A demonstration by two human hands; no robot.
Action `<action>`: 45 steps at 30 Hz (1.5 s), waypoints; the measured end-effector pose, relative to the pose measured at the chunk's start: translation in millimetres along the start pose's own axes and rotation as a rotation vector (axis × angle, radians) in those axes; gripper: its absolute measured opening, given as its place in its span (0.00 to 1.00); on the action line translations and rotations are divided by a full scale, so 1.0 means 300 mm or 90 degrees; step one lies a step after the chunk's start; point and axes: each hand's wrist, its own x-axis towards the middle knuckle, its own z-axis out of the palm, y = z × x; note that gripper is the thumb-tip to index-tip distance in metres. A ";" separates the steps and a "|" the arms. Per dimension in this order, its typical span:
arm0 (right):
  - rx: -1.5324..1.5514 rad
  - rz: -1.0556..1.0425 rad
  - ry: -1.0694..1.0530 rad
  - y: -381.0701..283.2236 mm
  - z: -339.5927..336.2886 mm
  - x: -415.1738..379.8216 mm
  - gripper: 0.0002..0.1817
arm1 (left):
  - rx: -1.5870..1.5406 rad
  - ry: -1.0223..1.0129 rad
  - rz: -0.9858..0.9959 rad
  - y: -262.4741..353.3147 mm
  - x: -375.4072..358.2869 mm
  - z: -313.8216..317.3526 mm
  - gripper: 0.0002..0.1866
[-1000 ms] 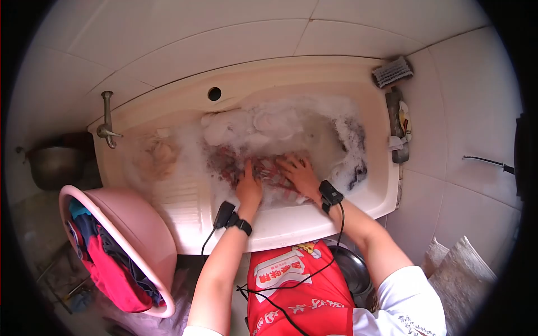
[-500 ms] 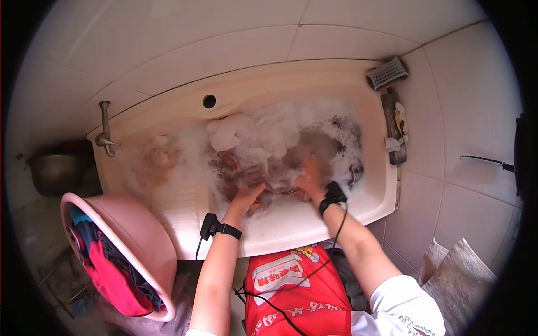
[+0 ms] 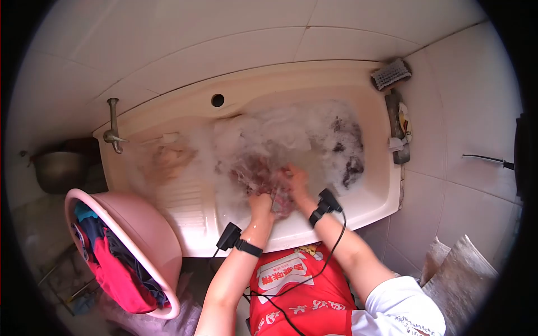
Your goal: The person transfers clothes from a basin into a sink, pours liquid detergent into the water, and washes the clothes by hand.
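Note:
Soapy water and foam fill the right basin of a cream sink (image 3: 280,238). My left hand (image 3: 261,205) is closed on a wet reddish patterned cloth (image 3: 256,175) at the basin's near side. Just to its right, my right hand (image 3: 296,182) has its fingers curled round another part of the same cloth. The two hands are close together, and the cloth bunches between them. Dark fabric (image 3: 353,162) lies in the foam at the right. A beige cloth (image 3: 168,159) rests in shallow suds on the left side, above the ridged washboard part (image 3: 182,207).
At the lower left a tilted pink tub (image 3: 134,224) holds red and dark clothes (image 3: 120,274). A metal tap (image 3: 113,126) stands at the sink's left edge. A brush (image 3: 391,75) and a bottle (image 3: 399,126) sit along the right rim. A metal pot (image 3: 61,171) is at far left.
My hands have come closer together and closed on the reddish cloth, which is now bunched up between them. The white foamy mound behind them has flattened. The view has shifted slightly.

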 end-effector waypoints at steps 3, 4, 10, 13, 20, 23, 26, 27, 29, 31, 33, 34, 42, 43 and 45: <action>-0.212 -0.219 -0.071 0.100 -0.113 0.055 0.10 | 0.258 0.012 0.024 -0.078 -0.013 -0.106 0.17; -0.295 -0.195 -0.059 0.097 -0.179 0.085 0.09 | 0.253 0.018 0.020 -0.052 -0.031 -0.100 0.17; -0.538 -0.278 0.064 -0.038 -0.263 0.067 0.18 | 1.047 -0.083 0.792 0.126 0.129 -0.144 0.16; -0.360 -0.352 -0.271 0.028 -0.083 -0.039 0.20 | 1.292 -0.230 0.873 0.111 0.257 -0.226 0.14; -0.514 -0.336 -0.333 0.073 -0.189 0.122 0.25 | 1.517 -0.092 0.772 0.085 0.275 -0.342 0.10; -0.506 -0.321 -0.273 0.030 -0.157 0.092 0.23 | 1.482 -0.209 0.441 0.010 0.209 -0.313 0.14; -0.440 -0.314 -0.279 0.006 -0.116 -0.017 0.20 | 1.434 -0.305 0.352 -0.052 0.144 -0.314 0.12; -0.447 -0.344 -0.301 0.011 -0.110 -0.051 0.19 | 1.400 -0.312 0.328 -0.061 0.142 -0.316 0.11; -0.479 -0.335 -0.349 0.111 -0.094 -0.070 0.19 | 1.206 -0.359 0.374 -0.064 0.160 -0.349 0.11; -0.507 -0.323 -0.394 0.137 -0.115 -0.072 0.19 | 1.102 -0.334 0.331 0.128 -0.001 -0.225 0.12; -0.374 -0.137 -0.385 0.106 -0.155 -0.072 0.17 | 0.908 -0.325 0.374 0.286 -0.164 -0.134 0.13; -0.373 -0.139 -0.382 0.098 -0.163 -0.082 0.17 | 0.910 -0.326 0.378 0.340 -0.238 -0.095 0.13; -0.092 -0.199 -0.035 -0.527 -0.542 -0.058 0.16 | 0.868 -0.165 0.773 0.821 -0.696 0.098 0.09; -0.120 -0.286 -0.015 -0.669 -0.619 -0.064 0.17 | 0.850 -0.124 0.845 0.871 -0.753 0.114 0.10; -0.180 -0.442 0.041 -0.895 -0.743 -0.076 0.18 | 0.865 -0.054 0.939 0.946 -0.850 0.129 0.14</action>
